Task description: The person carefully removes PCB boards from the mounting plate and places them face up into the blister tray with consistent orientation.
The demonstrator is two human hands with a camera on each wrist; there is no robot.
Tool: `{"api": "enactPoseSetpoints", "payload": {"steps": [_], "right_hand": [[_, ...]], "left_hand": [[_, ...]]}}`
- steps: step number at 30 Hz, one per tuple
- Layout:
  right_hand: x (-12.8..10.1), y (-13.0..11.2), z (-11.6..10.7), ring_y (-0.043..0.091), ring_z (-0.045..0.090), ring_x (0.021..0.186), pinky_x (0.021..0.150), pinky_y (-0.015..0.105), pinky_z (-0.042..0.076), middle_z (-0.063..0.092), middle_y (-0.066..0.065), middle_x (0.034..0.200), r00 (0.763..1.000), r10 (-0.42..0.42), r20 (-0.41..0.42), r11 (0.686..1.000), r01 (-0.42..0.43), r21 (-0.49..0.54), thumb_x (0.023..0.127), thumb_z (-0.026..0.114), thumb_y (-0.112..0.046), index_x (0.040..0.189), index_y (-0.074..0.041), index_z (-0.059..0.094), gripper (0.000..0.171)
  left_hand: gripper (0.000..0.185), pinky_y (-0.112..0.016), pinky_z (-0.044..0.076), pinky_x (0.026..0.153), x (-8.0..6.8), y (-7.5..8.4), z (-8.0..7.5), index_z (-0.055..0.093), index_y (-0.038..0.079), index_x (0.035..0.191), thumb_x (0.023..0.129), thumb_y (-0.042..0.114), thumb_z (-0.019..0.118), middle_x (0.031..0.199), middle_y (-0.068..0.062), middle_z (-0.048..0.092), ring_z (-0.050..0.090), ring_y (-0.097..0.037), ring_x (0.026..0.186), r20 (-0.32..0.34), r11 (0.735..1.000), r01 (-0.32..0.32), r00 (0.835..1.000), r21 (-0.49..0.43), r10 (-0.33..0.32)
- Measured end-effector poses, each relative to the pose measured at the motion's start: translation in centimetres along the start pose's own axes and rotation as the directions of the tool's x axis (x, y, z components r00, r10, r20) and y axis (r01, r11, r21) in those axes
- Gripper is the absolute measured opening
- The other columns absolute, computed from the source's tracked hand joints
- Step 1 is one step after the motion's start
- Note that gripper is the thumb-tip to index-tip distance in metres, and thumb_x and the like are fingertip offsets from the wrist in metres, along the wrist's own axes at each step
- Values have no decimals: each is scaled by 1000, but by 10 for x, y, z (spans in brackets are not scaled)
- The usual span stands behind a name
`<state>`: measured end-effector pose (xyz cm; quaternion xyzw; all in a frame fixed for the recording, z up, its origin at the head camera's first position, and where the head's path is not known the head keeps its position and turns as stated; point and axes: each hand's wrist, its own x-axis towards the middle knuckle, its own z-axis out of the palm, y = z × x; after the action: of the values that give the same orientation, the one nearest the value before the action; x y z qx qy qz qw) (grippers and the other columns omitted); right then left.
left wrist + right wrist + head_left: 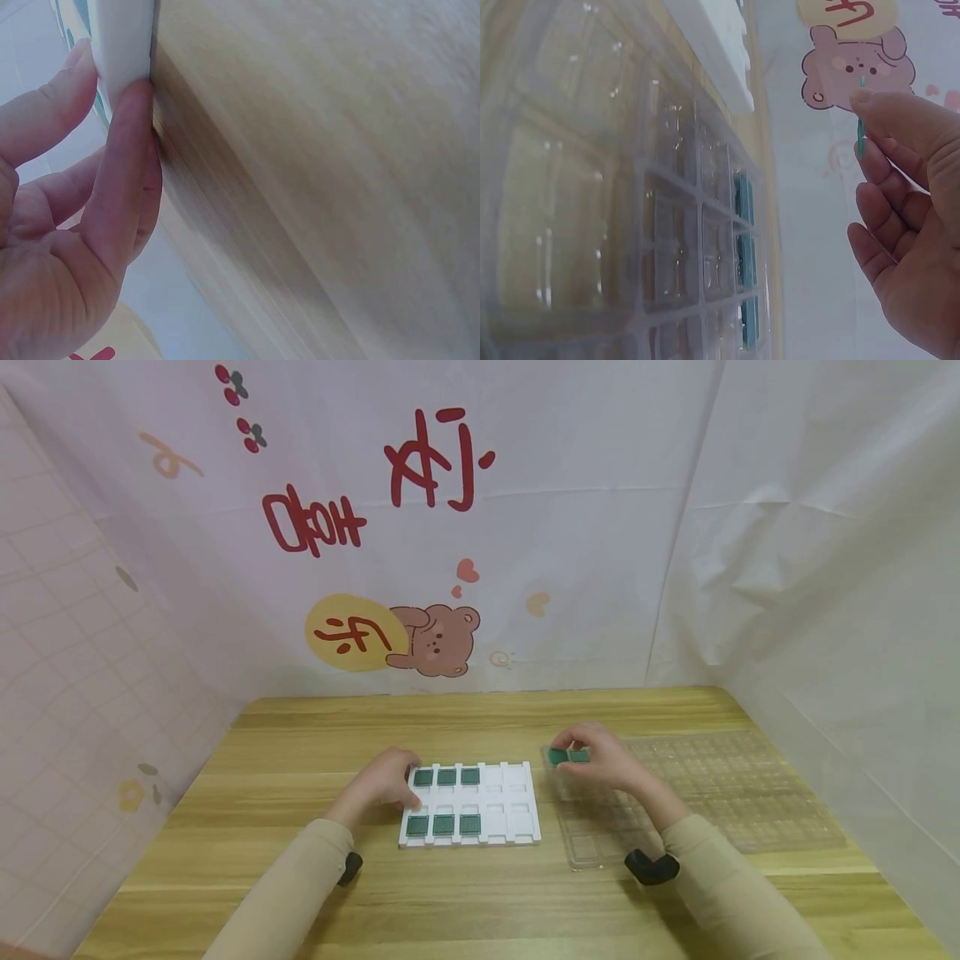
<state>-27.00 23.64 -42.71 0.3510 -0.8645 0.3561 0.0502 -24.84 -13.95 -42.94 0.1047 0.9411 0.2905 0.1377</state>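
Wooden table [480, 902] with white tray [517, 802] and clear plastic tray [750, 802]

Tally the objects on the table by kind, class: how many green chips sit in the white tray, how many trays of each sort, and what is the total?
Green chips in the white tray: 6, the first at
White trays: 1
Clear plastic trays: 1
Total: 8
One more green chip is pinched in the right hand, not counted above.
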Motion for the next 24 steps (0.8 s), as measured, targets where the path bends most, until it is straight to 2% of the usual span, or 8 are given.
{"api": "enactPoseSetpoints", "payload": {"steps": [3, 7, 10, 14, 24], "right_hand": [[0, 2, -1, 31, 60, 93, 80, 43, 53, 69, 4, 101, 1000, 3, 7, 1000, -3, -8, 81, 79, -1, 101, -5, 69, 22], [0, 4, -1, 32, 59, 93, 80, 48, 53, 69, 6, 101, 1000, 20, 25, 1000, -19, -16, 80, 79, -2, 102, -3, 69, 23], [0, 5, -1, 33, 59, 92, 80, 52, 52, 68, 6, 100, 998, 47, 41, 998, -45, -46, 80, 79, -4, 102, -3, 69, 24], [0, 8, 0, 30, 58, 93, 81, 50, 52, 67, 3, 99, 994, 87, 65, 991, -80, -103, 80, 79, -8, 104, -5, 70, 25], [-1, 15, 2, 23, 57, 94, 81, 40, 51, 65, -1, 97, 988, 108, 111, 980, -86, -182, 79, 81, -11, 99, -9, 71, 23]], "left_hand": [[65, -26, 56, 54, 0, 0, 0, 61, -10, 121, 64, -4, 89, 105, -19, 62, 61, -20, 73, -1, 1000, 3, 1000, -6, -3], [64, -26, 56, 55, 0, 0, 0, 62, -9, 120, 63, -2, 90, 103, -17, 63, 60, -20, 76, -6, 1000, -2, 1000, -1, 2], [63, -27, 56, 54, 0, 0, 0, 63, -8, 119, 63, -2, 90, 100, -16, 62, 61, -19, 72, -3, 1000, -3, 1000, -4, 3], [63, -27, 56, 53, 0, 0, 0, 62, -8, 120, 63, -3, 90, 98, -15, 61, 61, -18, 66, 2, 1000, 1, 1000, -19, -1], [63, -27, 56, 54, -2, 2, -1, 62, -8, 121, 64, -3, 89, 99, -15, 61, 61, -19, 69, 4, 999, 13, 1000, -31, -13]]}}
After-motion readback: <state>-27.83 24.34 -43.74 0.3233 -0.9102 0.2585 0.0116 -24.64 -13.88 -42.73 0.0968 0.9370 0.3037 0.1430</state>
